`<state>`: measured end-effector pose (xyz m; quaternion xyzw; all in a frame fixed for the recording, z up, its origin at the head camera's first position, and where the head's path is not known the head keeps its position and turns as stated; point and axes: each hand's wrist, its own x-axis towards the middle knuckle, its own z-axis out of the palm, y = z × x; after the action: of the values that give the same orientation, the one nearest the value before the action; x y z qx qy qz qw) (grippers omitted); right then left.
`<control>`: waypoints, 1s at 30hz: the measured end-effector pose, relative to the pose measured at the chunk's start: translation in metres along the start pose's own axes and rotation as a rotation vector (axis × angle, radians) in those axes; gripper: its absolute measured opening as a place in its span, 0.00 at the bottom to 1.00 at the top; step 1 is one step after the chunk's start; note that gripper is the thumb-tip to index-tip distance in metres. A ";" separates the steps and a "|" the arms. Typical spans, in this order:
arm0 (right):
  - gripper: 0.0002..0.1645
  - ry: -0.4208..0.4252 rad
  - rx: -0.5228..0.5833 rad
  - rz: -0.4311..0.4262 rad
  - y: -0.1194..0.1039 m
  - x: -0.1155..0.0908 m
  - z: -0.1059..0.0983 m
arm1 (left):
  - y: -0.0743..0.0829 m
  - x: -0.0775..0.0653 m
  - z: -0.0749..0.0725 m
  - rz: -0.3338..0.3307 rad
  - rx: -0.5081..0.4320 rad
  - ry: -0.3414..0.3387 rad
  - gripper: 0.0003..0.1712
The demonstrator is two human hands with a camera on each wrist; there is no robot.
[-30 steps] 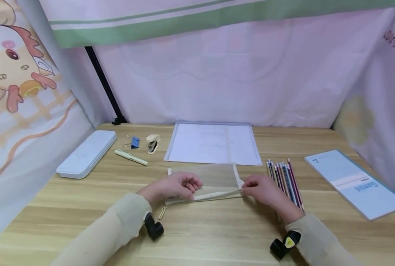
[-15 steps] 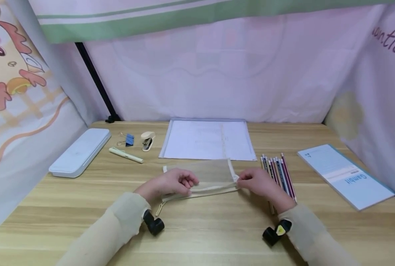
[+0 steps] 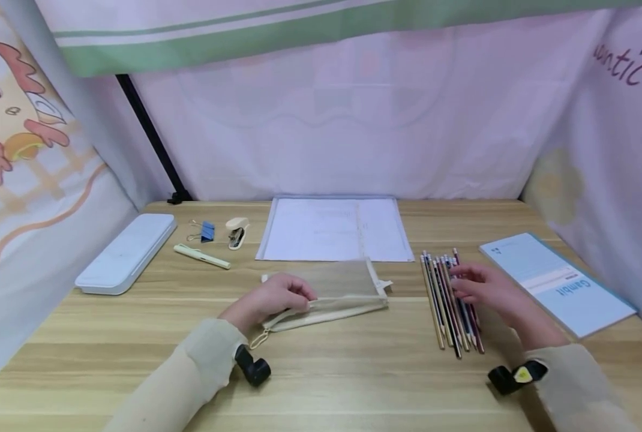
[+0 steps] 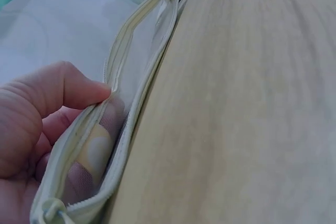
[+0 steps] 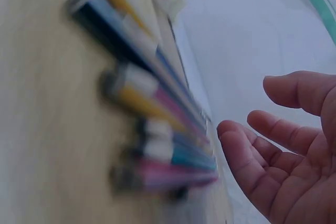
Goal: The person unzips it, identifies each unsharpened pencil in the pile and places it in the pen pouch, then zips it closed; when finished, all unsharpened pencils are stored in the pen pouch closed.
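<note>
A see-through mesh zip pouch (image 3: 345,281) with cream edging lies at mid-table. My left hand (image 3: 275,299) pinches one side of its mouth between thumb and fingers; in the left wrist view the unzipped mouth (image 4: 137,51) gapes. A zip pull (image 3: 258,339) hangs at the pouch's left end. To the right lies a bundle of several pencils (image 3: 446,306), roughly side by side. Over their right side hovers my right hand (image 3: 485,291), fingers loosely bent. The right wrist view has the hand (image 5: 291,161) apart from the blurred pencils (image 5: 152,82), holding nothing.
Behind the pouch lies a clear folder with white paper (image 3: 334,228). At left are a pale blue case (image 3: 126,252), a light green pen (image 3: 202,256), a blue binder clip (image 3: 207,231) and a cream stapler (image 3: 237,233). A blue notebook (image 3: 558,282) lies at right.
My right hand has let go of the pouch's right corner and moved right to the pencils. My left hand stays at the pouch, whose mouth edge now sits between thumb and fingers.
</note>
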<state>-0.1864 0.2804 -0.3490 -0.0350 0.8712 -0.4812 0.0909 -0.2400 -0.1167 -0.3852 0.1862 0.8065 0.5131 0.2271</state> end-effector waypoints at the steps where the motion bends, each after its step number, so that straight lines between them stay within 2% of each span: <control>1: 0.30 0.004 -0.012 0.010 0.002 -0.002 -0.002 | 0.001 0.000 0.000 -0.011 -0.008 0.012 0.12; 5: 0.29 0.007 -0.053 0.035 0.006 -0.009 -0.006 | 0.003 0.000 0.002 -0.038 -0.027 0.049 0.13; 12: 0.21 0.025 -0.254 0.067 0.014 -0.012 -0.006 | 0.005 0.001 0.002 -0.066 -0.060 0.092 0.11; 17: 0.20 0.038 -0.277 0.085 0.018 -0.007 -0.004 | 0.004 0.000 0.004 -0.068 -0.093 0.113 0.11; 19: 0.21 0.040 -0.306 0.095 0.017 -0.006 -0.003 | 0.003 0.000 0.006 -0.067 -0.090 0.122 0.11; 23: 0.19 0.031 -0.459 0.083 0.010 -0.005 0.001 | 0.003 -0.001 0.010 -0.061 -0.058 0.133 0.12; 26: 0.09 0.014 -0.562 0.063 0.003 -0.003 0.004 | 0.004 -0.001 0.011 -0.050 -0.023 0.137 0.11; 28: 0.04 0.001 -0.585 0.061 -0.001 -0.002 0.006 | 0.006 -0.002 0.011 -0.039 0.001 0.133 0.11; 30: 0.06 -0.009 -0.597 0.075 -0.003 -0.002 0.008 | 0.007 -0.002 0.012 -0.028 0.013 0.129 0.11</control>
<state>-0.1834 0.2726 -0.3500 -0.0301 0.9744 -0.1997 0.0983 -0.2315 -0.1060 -0.3827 0.1428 0.8254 0.5154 0.1805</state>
